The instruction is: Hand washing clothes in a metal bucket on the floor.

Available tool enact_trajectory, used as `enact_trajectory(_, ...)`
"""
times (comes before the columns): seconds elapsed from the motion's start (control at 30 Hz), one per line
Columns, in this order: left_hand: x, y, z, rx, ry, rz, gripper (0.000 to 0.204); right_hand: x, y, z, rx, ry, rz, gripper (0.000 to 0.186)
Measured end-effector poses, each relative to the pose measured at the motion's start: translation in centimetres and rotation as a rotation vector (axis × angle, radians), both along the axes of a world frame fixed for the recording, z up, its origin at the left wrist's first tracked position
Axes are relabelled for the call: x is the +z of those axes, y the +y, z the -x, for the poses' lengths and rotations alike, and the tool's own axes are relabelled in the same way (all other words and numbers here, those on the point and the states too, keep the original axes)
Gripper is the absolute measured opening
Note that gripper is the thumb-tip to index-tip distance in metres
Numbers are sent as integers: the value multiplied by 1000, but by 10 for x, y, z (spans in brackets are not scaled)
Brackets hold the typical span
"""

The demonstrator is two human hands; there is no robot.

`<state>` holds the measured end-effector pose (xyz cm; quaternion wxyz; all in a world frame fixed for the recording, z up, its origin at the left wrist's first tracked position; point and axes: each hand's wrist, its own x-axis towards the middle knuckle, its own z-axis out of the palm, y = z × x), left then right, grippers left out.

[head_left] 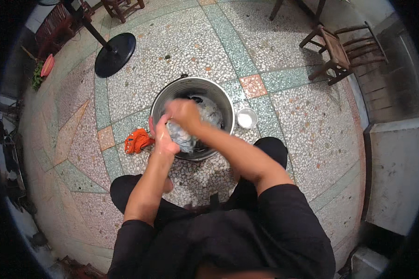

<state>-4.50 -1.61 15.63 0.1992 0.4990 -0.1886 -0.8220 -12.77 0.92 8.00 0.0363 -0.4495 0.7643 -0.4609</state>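
we are holding a crumpled, wet-looking cloth, pale grey-blue with whitish patches, over the near left part of a round metal pot. our left hand is grasping it; our right hand is blurring above, and we cannot tell whether it is gripping. more fabric is lying inside the pot. an orange bundle and a small metal cup are flanking it on a pebbled, green-striped floor. farther off, a wooden chair and a black round stand base are standing.
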Motion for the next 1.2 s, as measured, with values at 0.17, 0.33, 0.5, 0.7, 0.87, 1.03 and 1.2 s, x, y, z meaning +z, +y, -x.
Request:
enact_trajectory(0.17, 1, -70, -34, -106, 391, -143, 34, 25, 3, 44, -57, -1421, 97, 43)
enact_trajectory(0.33, -23, -85, -40, 10, 413, 0, 44, 48, 13, 47, 17, -1600, 102, 40)
enact_trajectory(0.5, -20, -81, -40, 40, 456, -9, 42, 53, 15, 50, 113, -1663, 107, 44)
enact_trajectory(0.7, -13, -81, -39, 48, 510, 31, 45, 47, 12, 51, 177, -1358, -118, 27)
enact_trajectory(0.87, -8, -74, -40, -114, 553, 59, 37, 30, 17, 58, 330, -896, -254, 23)
enact_trajectory(1.03, -6, -63, -36, -349, 460, 316, 30, 56, 14, 37, 549, -925, -55, 53)
enact_trajectory(1.2, -18, -61, -36, -438, 266, 567, 30, 69, 20, 19, 441, -449, -333, 73)
